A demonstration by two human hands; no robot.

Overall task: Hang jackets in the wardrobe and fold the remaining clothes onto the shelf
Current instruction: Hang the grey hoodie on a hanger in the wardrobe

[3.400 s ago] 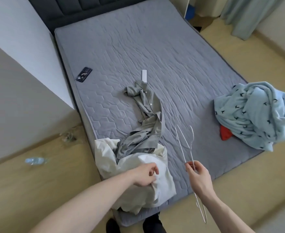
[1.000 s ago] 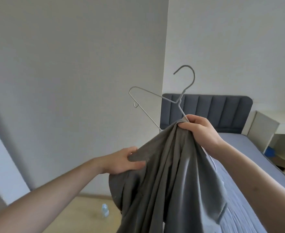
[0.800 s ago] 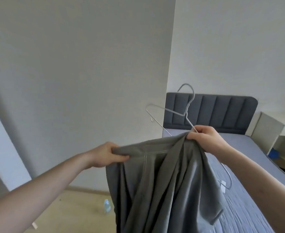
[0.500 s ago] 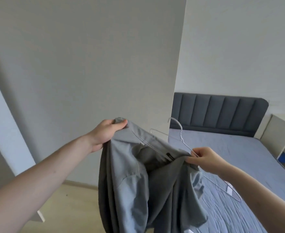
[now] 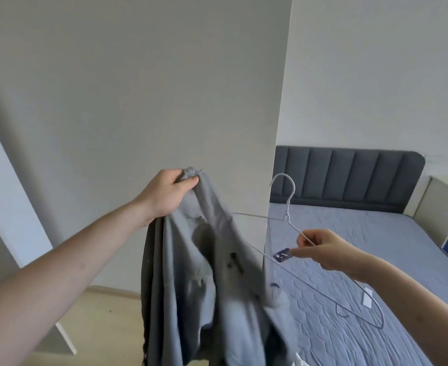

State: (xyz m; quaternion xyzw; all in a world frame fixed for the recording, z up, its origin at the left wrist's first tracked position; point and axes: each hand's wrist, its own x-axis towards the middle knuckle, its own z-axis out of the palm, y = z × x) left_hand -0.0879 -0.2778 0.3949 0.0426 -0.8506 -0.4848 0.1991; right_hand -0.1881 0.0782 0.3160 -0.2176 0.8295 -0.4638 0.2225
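Since half a second earlier, your hands had drawn apart and the hanger had come free of the cloth. Your left hand (image 5: 168, 194) was closed tight on a bunched edge of the grey jacket (image 5: 196, 273), which hung straight down below it, blurred lower down. To its right, your right hand (image 5: 323, 250) pinched the wire hanger (image 5: 287, 215) just under the hook, index finger extended. Beyond that hand lay the bed (image 5: 376, 247), with a small dark object (image 5: 283, 254) on it.

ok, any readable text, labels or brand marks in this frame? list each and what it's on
None readable.
Dark card-like item on the bed: pale markings, too blurred to read.
White tag by the wire hanger: looks blank.
Grey garment: no legible label.
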